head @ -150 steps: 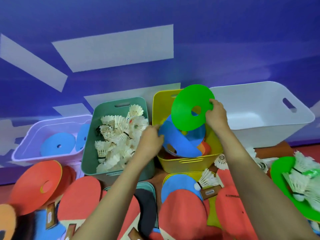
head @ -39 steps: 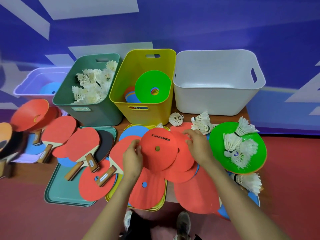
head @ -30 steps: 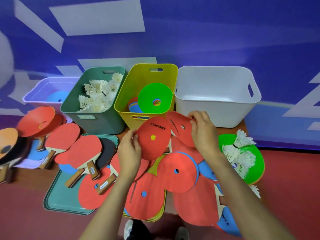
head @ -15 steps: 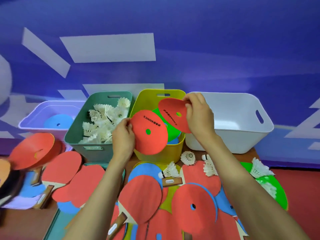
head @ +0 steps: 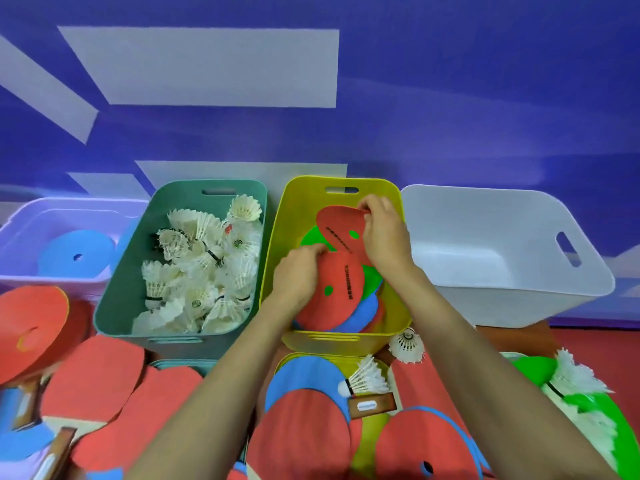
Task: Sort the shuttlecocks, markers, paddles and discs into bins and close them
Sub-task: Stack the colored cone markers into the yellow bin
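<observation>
1. Bins in front of you, the lilac bin [head: 20, 223], teal bin [head: 116, 299], yellow bin [head: 294, 220] and white bin [head: 485, 244]: smooth moulded plastic, slight sheen.
2. The red discs [head: 341, 306] you're handling: thin, matt, soft-looking sheet, black printed lettering.
3. Shuttlecocks [head: 204, 258]: white feather skirts, rough-edged.
4. Paddle face [head: 93, 379]: matt red. Paddle handle [head: 372, 406]: brown wood, pale label.

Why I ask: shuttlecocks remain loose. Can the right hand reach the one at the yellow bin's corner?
Probably, once freed: the shuttlecock lies uncovered, but the right hand grips a red disc.

Red discs [head: 332, 292], yellow bin [head: 294, 220], teal bin [head: 117, 299], white shuttlecocks [head: 201, 271]
</observation>
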Action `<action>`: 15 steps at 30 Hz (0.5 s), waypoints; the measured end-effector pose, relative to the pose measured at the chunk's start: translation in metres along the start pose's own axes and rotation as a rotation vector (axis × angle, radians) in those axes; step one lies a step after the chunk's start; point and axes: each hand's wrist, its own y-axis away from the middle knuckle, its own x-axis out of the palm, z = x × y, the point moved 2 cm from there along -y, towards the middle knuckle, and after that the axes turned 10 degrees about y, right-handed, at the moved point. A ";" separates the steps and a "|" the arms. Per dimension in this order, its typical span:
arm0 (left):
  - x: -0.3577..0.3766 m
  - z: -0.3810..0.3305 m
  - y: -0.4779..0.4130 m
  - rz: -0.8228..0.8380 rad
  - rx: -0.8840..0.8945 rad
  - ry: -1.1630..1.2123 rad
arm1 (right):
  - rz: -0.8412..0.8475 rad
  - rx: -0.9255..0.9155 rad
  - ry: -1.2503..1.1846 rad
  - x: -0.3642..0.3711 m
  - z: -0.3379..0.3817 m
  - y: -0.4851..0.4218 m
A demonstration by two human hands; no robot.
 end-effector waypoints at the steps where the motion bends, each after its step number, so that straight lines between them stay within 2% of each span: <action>1: 0.004 0.003 -0.005 0.056 -0.005 -0.002 | -0.002 0.016 -0.035 0.005 -0.003 -0.001; 4: 0.010 0.005 -0.015 0.180 0.010 -0.104 | 0.009 0.076 -0.113 0.017 -0.010 -0.008; 8: 0.009 0.006 -0.013 0.234 0.016 -0.166 | 0.090 0.141 -0.168 0.036 -0.015 -0.021; 12: 0.010 0.012 -0.002 0.299 -0.021 -0.109 | 0.308 0.149 -0.014 0.050 -0.024 -0.024; 15: 0.008 0.010 0.007 0.234 -0.036 -0.049 | 0.303 0.080 0.057 0.045 -0.025 -0.012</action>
